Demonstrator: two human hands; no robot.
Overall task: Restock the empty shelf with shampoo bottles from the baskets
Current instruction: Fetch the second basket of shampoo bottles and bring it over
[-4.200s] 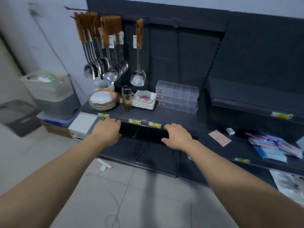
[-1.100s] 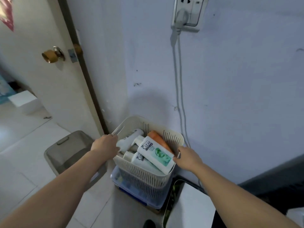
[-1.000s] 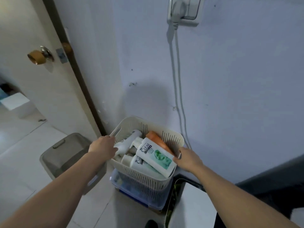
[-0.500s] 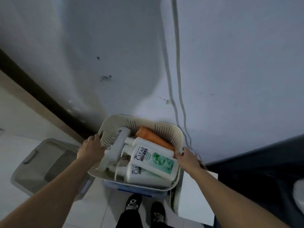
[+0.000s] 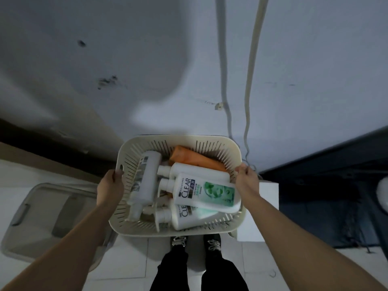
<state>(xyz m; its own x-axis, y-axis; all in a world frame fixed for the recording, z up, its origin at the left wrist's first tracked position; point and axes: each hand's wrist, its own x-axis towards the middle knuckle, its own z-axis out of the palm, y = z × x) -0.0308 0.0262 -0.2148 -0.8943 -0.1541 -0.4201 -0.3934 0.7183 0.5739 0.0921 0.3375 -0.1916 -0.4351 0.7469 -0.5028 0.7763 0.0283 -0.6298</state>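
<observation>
basket (image 5: 178, 138) raised closer | left hand (image 5: 110, 185), right hand (image 5: 246, 179) fingers grip rim | clear bottle (image 5: 201, 191) crosswise, cap left

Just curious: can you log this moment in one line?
left hand: grips cream slotted plastic basket rim | right hand: grips opposite rim | load: shampoo bottles lying inside

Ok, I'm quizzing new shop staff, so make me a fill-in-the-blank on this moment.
1. The left hand and right hand each grip one side of a cream ____.
2. The top bottle has a label that reads ____.
3. The far bottle, partly buried, is ____ in colour.
Missing words: basket; CLEAR; orange.
</observation>
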